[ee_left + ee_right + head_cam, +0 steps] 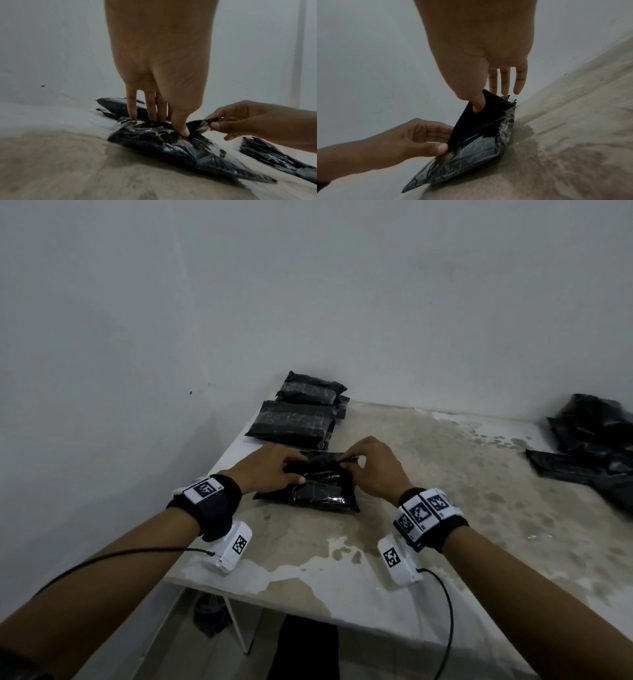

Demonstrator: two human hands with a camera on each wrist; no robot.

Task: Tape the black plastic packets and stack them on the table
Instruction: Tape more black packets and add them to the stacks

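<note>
Step in hand, as we judge it: folding the loose flap of one packet (310, 484) before taping. The packet lies flat on the table (428, 508), near the front left edge, between both hands.

Left hand (270, 469): our fingers (132, 108) reach straight down onto the far edge of the packet; the thumb presses into the crumpled film on top. It pins the packet; whether it also pinches film we cannot tell for certain, though the thumb and fingers close on the plastic between them.

Right hand (371, 465): thumb and forefinger pinch the corner of the black flap (481, 108) and hold it raised off the packet body. The other three fingers hang straight and free, holding nothing.

Taped packets (296, 410) sit stacked at the far left corner against the wall, well apart from the one in hand. A loose heap of black film and untaped packets (589, 446) lies at the right edge.

No tape roll or strip shows in any view; we cannot say where it is.

Next move, judged: lay the flap down tight across the packet, keep the left hand pressing so the film does not spring back, then free the right hand to fetch tape. Film looks slippery and creased; the fold will likely lift if pressure is released early. Stacking comes after that.
</note>
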